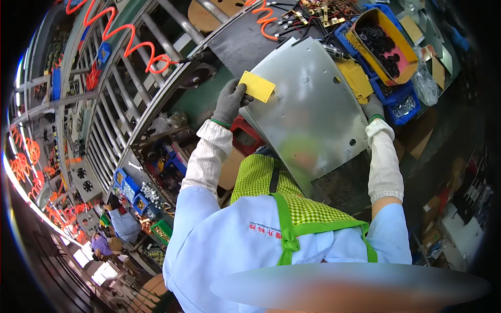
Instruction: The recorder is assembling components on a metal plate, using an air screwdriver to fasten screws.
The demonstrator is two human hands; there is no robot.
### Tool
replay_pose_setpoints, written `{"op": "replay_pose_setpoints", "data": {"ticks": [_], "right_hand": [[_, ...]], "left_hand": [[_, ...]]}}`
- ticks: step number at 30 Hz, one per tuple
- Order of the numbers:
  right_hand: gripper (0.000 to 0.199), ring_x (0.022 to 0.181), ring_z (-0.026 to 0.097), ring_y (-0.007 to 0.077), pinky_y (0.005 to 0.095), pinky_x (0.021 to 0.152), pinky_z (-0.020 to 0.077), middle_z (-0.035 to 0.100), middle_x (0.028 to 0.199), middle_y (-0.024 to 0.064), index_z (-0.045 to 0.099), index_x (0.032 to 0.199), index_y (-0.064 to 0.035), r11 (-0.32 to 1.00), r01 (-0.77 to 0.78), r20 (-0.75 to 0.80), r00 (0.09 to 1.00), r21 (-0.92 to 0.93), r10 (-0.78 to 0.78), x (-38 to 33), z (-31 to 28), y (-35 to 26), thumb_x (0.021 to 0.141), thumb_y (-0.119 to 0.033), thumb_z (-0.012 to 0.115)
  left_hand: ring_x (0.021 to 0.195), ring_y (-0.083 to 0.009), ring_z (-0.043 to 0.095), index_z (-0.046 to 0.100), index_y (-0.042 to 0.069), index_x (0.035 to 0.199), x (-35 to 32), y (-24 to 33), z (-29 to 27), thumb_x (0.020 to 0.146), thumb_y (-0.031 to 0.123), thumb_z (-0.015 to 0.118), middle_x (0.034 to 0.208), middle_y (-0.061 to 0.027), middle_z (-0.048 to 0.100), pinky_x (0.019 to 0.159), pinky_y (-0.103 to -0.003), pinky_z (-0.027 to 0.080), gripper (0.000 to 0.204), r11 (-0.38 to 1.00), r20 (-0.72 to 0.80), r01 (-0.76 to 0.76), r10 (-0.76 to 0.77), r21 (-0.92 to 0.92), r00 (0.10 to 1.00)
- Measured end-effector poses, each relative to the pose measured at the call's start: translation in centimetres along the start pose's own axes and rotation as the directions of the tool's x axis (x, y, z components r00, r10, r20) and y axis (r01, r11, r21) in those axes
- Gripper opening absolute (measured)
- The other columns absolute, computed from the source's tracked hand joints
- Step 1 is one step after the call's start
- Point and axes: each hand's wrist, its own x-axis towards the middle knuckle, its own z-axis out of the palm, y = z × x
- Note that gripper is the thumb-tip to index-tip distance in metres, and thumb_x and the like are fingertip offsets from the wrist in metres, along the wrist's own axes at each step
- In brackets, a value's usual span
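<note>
My left hand (229, 101), in a grey glove, pinches a small yellow rectangular card (257, 86) with holes at its corners. The card is over the left edge of a large, shiny metal sheet (313, 109), which has several holes. In a grey glove too, my right hand (372, 108) is at the sheet's right edge, just below a stack of yellow cards (355, 78). Its fingers are mostly hidden, so I cannot tell whether it grips the stack or the sheet.
Beyond the stack, a yellow bin (383, 44) holds black rings, beside a blue bin of small metal parts (403, 107). Cables and brass-coloured fittings (318, 15) lie at the far edge. On the left run a roller conveyor (122, 99) and a coiled orange hose (133, 47).
</note>
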Motion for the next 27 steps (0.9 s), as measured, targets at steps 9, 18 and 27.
{"op": "replay_pose_setpoints", "data": {"ticks": [9, 18, 27], "right_hand": [[0.028, 0.073, 0.058, 0.0120, 0.0268, 0.062, 0.0507, 0.063, 0.091, 0.0027, 0.062, 0.111, -0.0071, 0.779, -0.099, 0.086, 0.995, 0.619, 0.058, -4.2, -6.0, 1.1, 0.087, -0.021, 0.067], [0.022, 0.085, 0.061, 0.0384, 0.0449, 0.074, 0.0475, 0.064, 0.091, 0.0203, 0.060, 0.096, -0.0016, 0.974, 0.227, -0.389, 0.895, -0.020, -0.217, -10.1, -10.5, 2.6, 0.093, -0.023, 0.056], [0.027, 0.094, 0.057, 0.0405, 0.0498, 0.080, 0.0456, 0.061, 0.098, 0.0205, 0.059, 0.099, -0.0057, 0.968, 0.205, -0.615, 0.748, -0.143, -0.249, -12.2, -9.9, 2.6, 0.097, -0.031, 0.050]], "left_hand": [[0.064, -0.0153, 0.065, 0.050, -0.002, 0.124, 4.0, -0.3, 2.1, 0.097, 0.018, 0.055, 0.089, -0.0116, 0.066, 0.059, -0.026, 0.052, 0.034, 0.997, 0.079, -0.023, 0.018, 0.071, 0.997], [0.069, -0.0113, 0.063, 0.055, 0.000, 0.121, 3.0, 1.4, 0.5, 0.096, 0.020, 0.058, 0.091, -0.0049, 0.064, 0.060, -0.023, 0.051, 0.032, 0.999, 0.082, -0.033, 0.032, 0.007, 0.996], [0.068, -0.0136, 0.063, 0.058, -0.003, 0.114, -0.4, 1.0, 0.2, 0.093, 0.016, 0.058, 0.085, -0.0073, 0.064, 0.062, -0.027, 0.052, 0.028, 0.919, 0.303, -0.020, -0.109, 0.395, 0.947]]}}
